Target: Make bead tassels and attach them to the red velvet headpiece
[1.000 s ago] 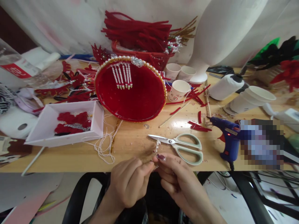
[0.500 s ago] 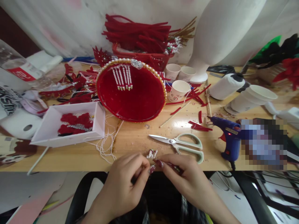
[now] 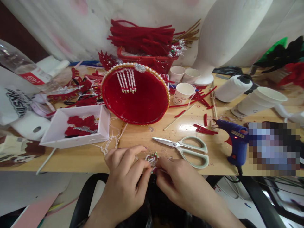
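Close together at the table's front edge, both my hands pinch white bead strands (image 3: 151,158) with a few red and green beads. My left hand (image 3: 128,177) has thumb and index finger pressed together, its other fingers raised. The fingertips of my right hand (image 3: 178,180) are bent over the strands and partly hide them. Just beyond lie scissors (image 3: 175,144) with pale green handles, blades pointing left. Behind them stands a round red velvet headpiece (image 3: 142,107), edged with pearls and gold beads, with several short bead strands hanging inside.
A white box (image 3: 101,133) with red pieces is at the left, loose white cord (image 3: 114,139) beside it. To the right stands a blue glue gun (image 3: 237,142), its red light lit. Paper cups (image 3: 184,94), a spool (image 3: 234,88) and a red basket (image 3: 152,61) are farther back.
My left hand's upper fingers have lifted and spread, while my right hand has curled in closer. The bead strands are now gathered between the fingertips. The view has shifted slightly.
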`<state>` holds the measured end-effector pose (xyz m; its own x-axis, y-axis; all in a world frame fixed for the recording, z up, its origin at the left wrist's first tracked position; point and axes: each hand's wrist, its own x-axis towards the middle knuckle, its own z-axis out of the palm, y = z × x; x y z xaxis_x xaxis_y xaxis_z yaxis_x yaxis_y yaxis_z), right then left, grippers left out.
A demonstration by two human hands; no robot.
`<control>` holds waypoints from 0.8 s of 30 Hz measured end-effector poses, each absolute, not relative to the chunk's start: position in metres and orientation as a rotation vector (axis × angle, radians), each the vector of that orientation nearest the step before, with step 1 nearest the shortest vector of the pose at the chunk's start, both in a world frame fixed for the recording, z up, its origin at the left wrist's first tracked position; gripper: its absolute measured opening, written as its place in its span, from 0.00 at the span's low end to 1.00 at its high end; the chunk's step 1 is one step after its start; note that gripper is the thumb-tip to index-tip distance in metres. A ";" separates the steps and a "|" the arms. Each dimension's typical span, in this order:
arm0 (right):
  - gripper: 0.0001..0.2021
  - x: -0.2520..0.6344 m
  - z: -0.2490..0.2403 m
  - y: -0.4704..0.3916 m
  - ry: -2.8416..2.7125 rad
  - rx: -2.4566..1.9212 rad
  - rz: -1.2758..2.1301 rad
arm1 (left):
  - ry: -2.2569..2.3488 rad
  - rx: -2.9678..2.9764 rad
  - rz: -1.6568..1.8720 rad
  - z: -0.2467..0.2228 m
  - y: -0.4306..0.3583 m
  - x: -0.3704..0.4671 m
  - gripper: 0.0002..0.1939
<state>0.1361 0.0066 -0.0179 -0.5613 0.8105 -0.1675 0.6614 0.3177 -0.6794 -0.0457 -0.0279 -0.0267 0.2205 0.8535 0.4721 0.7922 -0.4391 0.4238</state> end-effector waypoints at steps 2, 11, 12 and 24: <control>0.06 0.136 -0.017 0.007 -2.462 -1.299 1.038 | 1.571 2.384 0.991 -0.024 -0.028 -0.048 0.08; 0.09 0.155 -0.007 0.014 -2.417 -0.924 1.213 | 1.284 2.185 0.782 -0.014 0.004 -0.062 0.08; 0.10 0.156 -0.007 0.014 -2.411 -0.906 1.236 | 1.259 2.157 0.782 -0.013 0.007 -0.061 0.08; 0.14 0.149 -0.033 0.020 -1.481 -0.864 2.081 | 1.156 1.996 1.150 -0.026 0.027 -0.046 0.04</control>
